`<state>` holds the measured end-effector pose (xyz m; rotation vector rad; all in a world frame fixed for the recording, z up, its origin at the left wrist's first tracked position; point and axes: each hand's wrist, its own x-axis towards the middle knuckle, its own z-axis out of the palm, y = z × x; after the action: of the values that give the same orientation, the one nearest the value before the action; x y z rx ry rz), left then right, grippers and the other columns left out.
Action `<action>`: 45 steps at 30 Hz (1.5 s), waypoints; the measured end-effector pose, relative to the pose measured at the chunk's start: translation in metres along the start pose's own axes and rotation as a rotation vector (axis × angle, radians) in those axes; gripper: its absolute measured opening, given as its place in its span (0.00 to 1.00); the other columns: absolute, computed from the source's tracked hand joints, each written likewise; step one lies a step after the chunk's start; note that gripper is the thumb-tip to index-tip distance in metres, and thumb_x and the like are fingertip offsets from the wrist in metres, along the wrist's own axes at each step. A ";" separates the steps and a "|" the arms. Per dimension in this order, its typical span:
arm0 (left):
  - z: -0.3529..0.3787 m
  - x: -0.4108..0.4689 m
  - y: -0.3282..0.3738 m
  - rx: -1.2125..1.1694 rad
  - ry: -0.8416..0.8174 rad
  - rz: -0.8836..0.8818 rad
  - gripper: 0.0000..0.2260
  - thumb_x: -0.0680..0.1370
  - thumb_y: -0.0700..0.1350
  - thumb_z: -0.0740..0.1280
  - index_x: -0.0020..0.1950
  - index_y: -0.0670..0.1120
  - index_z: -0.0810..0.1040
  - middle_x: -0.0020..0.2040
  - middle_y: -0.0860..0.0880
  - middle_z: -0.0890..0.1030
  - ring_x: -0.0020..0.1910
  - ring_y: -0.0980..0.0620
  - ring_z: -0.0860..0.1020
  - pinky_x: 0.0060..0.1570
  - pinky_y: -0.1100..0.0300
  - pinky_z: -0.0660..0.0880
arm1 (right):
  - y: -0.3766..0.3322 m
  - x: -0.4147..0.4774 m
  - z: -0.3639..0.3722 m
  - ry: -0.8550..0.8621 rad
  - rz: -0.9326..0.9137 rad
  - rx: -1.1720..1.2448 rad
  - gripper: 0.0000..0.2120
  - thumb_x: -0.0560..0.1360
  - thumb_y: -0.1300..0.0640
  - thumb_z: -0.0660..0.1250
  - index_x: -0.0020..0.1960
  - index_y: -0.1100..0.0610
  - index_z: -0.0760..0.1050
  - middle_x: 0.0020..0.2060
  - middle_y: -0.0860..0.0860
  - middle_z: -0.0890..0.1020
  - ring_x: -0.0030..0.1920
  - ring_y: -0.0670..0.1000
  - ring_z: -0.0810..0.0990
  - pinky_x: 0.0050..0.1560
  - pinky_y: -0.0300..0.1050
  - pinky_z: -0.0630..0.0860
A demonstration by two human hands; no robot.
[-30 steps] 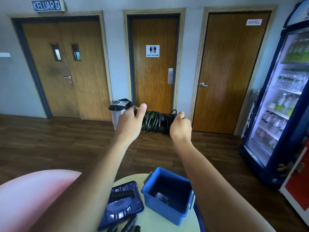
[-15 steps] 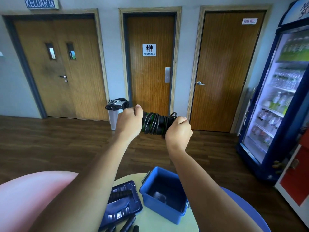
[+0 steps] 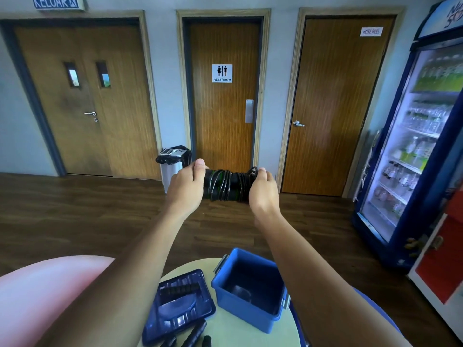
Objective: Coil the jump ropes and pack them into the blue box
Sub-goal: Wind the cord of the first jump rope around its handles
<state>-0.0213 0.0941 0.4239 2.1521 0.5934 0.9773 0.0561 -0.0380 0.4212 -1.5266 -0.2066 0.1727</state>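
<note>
Here | left hand (image 3: 186, 187) and right hand (image 3: 263, 194) clamped coiled jump rope (image 3: 226, 184) between their fingers | blue box (image 3: 246, 303) well below fingers, open.

One coiled jump rope bundle (image 3: 226, 184), two hands (image 3: 186, 187) (image 3: 263, 194). One blue box (image 3: 246, 300), one blue lid (image 3: 179, 303), three black handles (image 3: 194, 335) at the worktop (image 3: 250, 336) edge. Three doors (image 3: 224, 93), one bin (image 3: 172, 162), one drinks fridge (image 3: 423, 146).
</note>
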 end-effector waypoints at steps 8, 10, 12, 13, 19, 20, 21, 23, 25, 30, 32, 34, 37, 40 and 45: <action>-0.010 -0.013 -0.016 -0.152 -0.081 -0.177 0.31 0.84 0.62 0.46 0.73 0.41 0.71 0.67 0.37 0.76 0.67 0.38 0.74 0.65 0.43 0.71 | 0.006 -0.009 0.009 -0.181 0.191 0.648 0.20 0.79 0.43 0.66 0.61 0.57 0.76 0.53 0.57 0.85 0.55 0.56 0.84 0.64 0.57 0.77; -0.009 -0.009 -0.027 -0.233 -0.178 -0.257 0.32 0.82 0.66 0.47 0.73 0.46 0.71 0.64 0.37 0.79 0.54 0.43 0.82 0.50 0.48 0.80 | 0.011 -0.012 0.010 -0.208 0.124 0.665 0.24 0.77 0.39 0.66 0.61 0.59 0.77 0.54 0.57 0.84 0.56 0.56 0.84 0.64 0.57 0.77; -0.014 -0.006 -0.036 -0.333 -0.291 -0.350 0.32 0.81 0.69 0.50 0.72 0.47 0.71 0.41 0.40 0.80 0.31 0.51 0.77 0.28 0.58 0.74 | 0.015 -0.016 0.016 -0.213 0.006 0.569 0.23 0.73 0.40 0.70 0.56 0.59 0.78 0.51 0.56 0.84 0.54 0.55 0.84 0.63 0.59 0.78; -0.018 -0.005 -0.041 -0.378 -0.341 -0.380 0.31 0.81 0.69 0.52 0.72 0.47 0.71 0.35 0.44 0.77 0.27 0.52 0.73 0.26 0.59 0.71 | 0.017 -0.017 0.019 -0.196 -0.057 0.473 0.21 0.72 0.42 0.73 0.53 0.58 0.78 0.49 0.55 0.83 0.53 0.55 0.83 0.63 0.60 0.78; -0.045 -0.005 -0.055 -0.278 -0.614 -0.329 0.24 0.81 0.66 0.57 0.69 0.53 0.75 0.55 0.47 0.82 0.49 0.50 0.82 0.49 0.50 0.83 | 0.025 -0.022 0.026 -0.149 -0.152 0.232 0.15 0.75 0.52 0.74 0.55 0.63 0.80 0.50 0.62 0.84 0.55 0.63 0.83 0.60 0.66 0.78; -0.049 -0.003 -0.058 -0.209 -0.648 -0.257 0.25 0.81 0.66 0.56 0.71 0.54 0.73 0.62 0.51 0.79 0.57 0.52 0.79 0.54 0.52 0.81 | 0.026 -0.022 0.025 -0.179 -0.147 0.216 0.16 0.76 0.53 0.73 0.55 0.64 0.80 0.49 0.62 0.84 0.54 0.62 0.83 0.61 0.66 0.78; -0.053 -0.002 -0.058 -0.175 -0.677 -0.189 0.25 0.81 0.66 0.56 0.73 0.56 0.72 0.67 0.56 0.75 0.63 0.55 0.75 0.59 0.55 0.76 | 0.027 -0.022 0.024 -0.209 -0.137 0.200 0.16 0.76 0.53 0.73 0.56 0.65 0.80 0.48 0.61 0.83 0.52 0.61 0.84 0.61 0.65 0.78; -0.061 0.001 -0.058 -0.181 -0.769 -0.091 0.23 0.79 0.66 0.60 0.69 0.58 0.75 0.67 0.61 0.75 0.66 0.59 0.72 0.62 0.57 0.68 | 0.029 -0.021 0.024 -0.279 -0.106 0.176 0.18 0.75 0.53 0.74 0.56 0.66 0.80 0.49 0.62 0.83 0.50 0.59 0.83 0.62 0.65 0.76; -0.062 0.005 -0.061 -0.157 -0.873 -0.008 0.21 0.74 0.67 0.68 0.61 0.58 0.80 0.59 0.58 0.83 0.61 0.56 0.80 0.64 0.53 0.72 | 0.030 -0.021 0.025 -0.345 -0.065 0.155 0.17 0.74 0.54 0.74 0.57 0.66 0.79 0.54 0.66 0.83 0.52 0.62 0.83 0.62 0.64 0.75; -0.045 0.002 -0.075 -0.195 -0.934 0.075 0.32 0.63 0.66 0.78 0.59 0.49 0.79 0.55 0.48 0.85 0.58 0.47 0.82 0.65 0.40 0.74 | 0.031 -0.024 0.030 -0.303 -0.031 0.091 0.20 0.71 0.52 0.78 0.57 0.60 0.78 0.54 0.61 0.84 0.56 0.63 0.83 0.60 0.60 0.79; -0.034 -0.004 -0.080 -0.269 -0.919 0.051 0.34 0.61 0.65 0.79 0.60 0.47 0.78 0.56 0.47 0.85 0.57 0.47 0.83 0.65 0.42 0.75 | 0.033 -0.025 0.029 -0.259 -0.020 0.119 0.20 0.72 0.50 0.77 0.57 0.60 0.78 0.50 0.58 0.84 0.54 0.60 0.83 0.58 0.57 0.79; -0.021 -0.009 -0.085 -0.349 -0.899 0.007 0.34 0.60 0.63 0.79 0.60 0.47 0.78 0.56 0.46 0.85 0.56 0.47 0.84 0.64 0.42 0.75 | 0.037 -0.025 0.024 -0.237 0.002 0.126 0.25 0.72 0.44 0.76 0.59 0.60 0.77 0.50 0.56 0.84 0.55 0.58 0.83 0.59 0.56 0.79; 0.001 -0.013 -0.086 -0.395 -0.842 -0.025 0.32 0.61 0.63 0.78 0.60 0.49 0.79 0.55 0.48 0.85 0.55 0.49 0.84 0.63 0.46 0.77 | 0.048 -0.020 0.012 -0.201 0.049 0.082 0.32 0.72 0.34 0.70 0.65 0.56 0.75 0.57 0.54 0.83 0.60 0.56 0.81 0.64 0.59 0.76; 0.029 -0.015 -0.088 -0.487 -0.776 -0.125 0.23 0.68 0.56 0.79 0.59 0.50 0.81 0.54 0.49 0.86 0.55 0.49 0.84 0.64 0.45 0.76 | 0.061 -0.008 -0.005 -0.138 0.127 0.087 0.24 0.80 0.38 0.60 0.66 0.54 0.74 0.58 0.53 0.82 0.59 0.55 0.81 0.65 0.58 0.75; 0.081 -0.017 -0.089 -0.546 -0.697 -0.264 0.15 0.70 0.52 0.78 0.54 0.51 0.82 0.50 0.50 0.87 0.52 0.48 0.85 0.59 0.46 0.79 | 0.088 0.023 -0.041 -0.091 0.223 -0.010 0.11 0.84 0.53 0.58 0.59 0.55 0.78 0.55 0.53 0.84 0.49 0.53 0.84 0.60 0.52 0.78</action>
<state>0.0209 0.1095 0.3105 1.6995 0.2156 0.1697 0.0898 -0.0693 0.3329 -1.5517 -0.1092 0.4188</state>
